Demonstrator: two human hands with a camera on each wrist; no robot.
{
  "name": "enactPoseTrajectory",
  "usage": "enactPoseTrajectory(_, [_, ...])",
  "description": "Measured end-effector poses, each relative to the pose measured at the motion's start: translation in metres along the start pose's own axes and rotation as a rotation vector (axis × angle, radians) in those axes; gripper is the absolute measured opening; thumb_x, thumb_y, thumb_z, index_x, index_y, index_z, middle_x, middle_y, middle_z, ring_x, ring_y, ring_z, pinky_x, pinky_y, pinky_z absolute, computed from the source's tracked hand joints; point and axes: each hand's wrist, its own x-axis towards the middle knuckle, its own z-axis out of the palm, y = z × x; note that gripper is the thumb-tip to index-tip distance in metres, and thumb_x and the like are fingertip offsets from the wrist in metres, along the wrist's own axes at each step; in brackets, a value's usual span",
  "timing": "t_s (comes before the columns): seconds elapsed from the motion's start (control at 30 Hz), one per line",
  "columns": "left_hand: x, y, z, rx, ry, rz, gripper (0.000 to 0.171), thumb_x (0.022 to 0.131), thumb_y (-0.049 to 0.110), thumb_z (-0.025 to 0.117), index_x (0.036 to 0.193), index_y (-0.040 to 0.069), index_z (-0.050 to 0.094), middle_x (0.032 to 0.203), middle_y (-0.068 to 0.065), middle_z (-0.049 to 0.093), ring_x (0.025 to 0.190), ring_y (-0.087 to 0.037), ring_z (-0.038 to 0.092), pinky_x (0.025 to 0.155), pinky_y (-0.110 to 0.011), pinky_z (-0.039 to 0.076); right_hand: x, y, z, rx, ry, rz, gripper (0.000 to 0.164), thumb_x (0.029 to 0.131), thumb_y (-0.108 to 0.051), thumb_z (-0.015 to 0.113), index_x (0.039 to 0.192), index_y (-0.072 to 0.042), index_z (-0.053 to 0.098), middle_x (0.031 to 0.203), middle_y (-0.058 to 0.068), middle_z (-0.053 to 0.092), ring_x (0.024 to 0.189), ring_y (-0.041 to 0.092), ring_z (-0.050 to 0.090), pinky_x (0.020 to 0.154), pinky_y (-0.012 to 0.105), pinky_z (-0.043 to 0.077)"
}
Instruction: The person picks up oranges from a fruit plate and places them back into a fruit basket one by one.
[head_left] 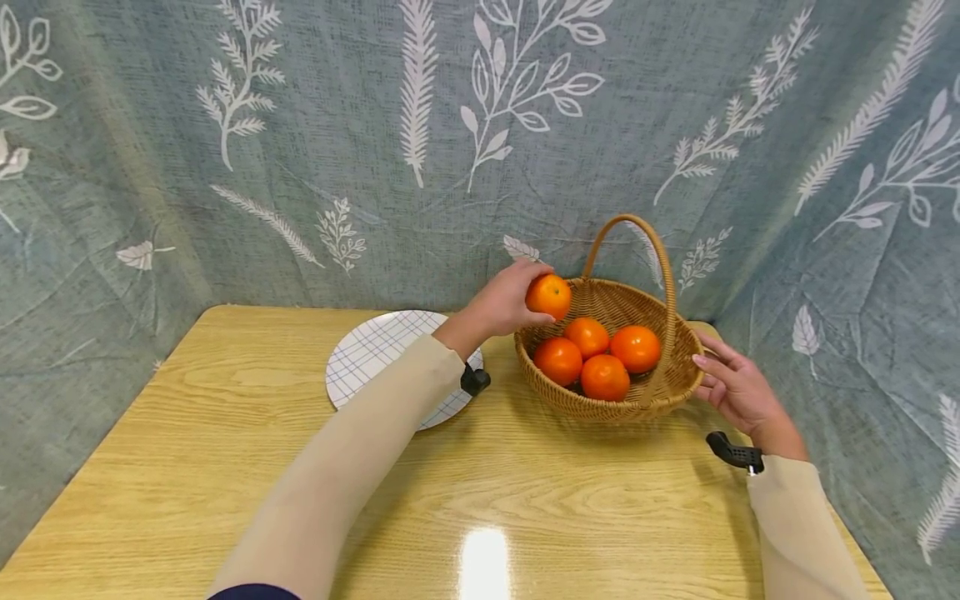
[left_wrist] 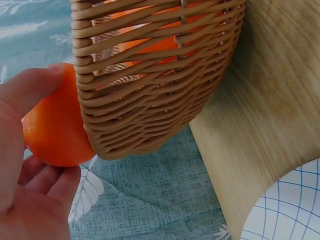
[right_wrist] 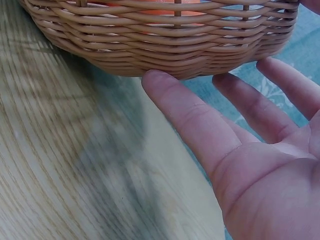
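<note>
My left hand grips an orange with thumb and fingers, up at the left rim of a wicker basket. In the left wrist view, the held orange shows right beside the basket's woven wall. Several more oranges lie inside the basket under its tall arched handle. At the basket's right side is my right hand. Its fingers reach out fairly straight, with tips touching the weave in the right wrist view.
A round white plate with a blue grid pattern lies left of the basket, partly hidden by my left forearm. All stands on a light wooden table. A grey-green curtain with white leaf prints hangs behind and at both sides.
</note>
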Motion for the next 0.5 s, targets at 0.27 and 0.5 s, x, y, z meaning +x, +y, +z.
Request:
enactPoseTrajectory(0.27, [0.012, 0.006, 0.008, 0.112, -0.110, 0.021, 0.075, 0.090, 0.030, 0.081, 0.152, 0.008, 0.046, 0.148, -0.012, 0.050, 0.128, -0.028, 0.056, 0.105, -0.042, 0.052, 0.001, 0.001, -0.002, -0.010, -0.002, -0.010, 0.044, 0.108, -0.001, 0.043, 0.145, -0.021, 0.056, 0.123, 0.000, 0.070, 0.100, 0.021, 0.076, 0.083, 0.034, 0.064])
enactPoseTrajectory(0.5, [0.020, 0.010, 0.016, 0.218, -0.191, 0.025, 0.075, 0.092, 0.030, 0.079, 0.154, 0.007, 0.043, 0.150, -0.014, 0.047, 0.130, -0.028, 0.055, 0.107, -0.042, 0.050, 0.001, 0.002, -0.003, 0.016, -0.013, -0.020, 0.043, 0.108, 0.002, 0.042, 0.142, -0.020, 0.058, 0.123, 0.001, 0.071, 0.101, 0.022, 0.076, 0.082, 0.034, 0.064])
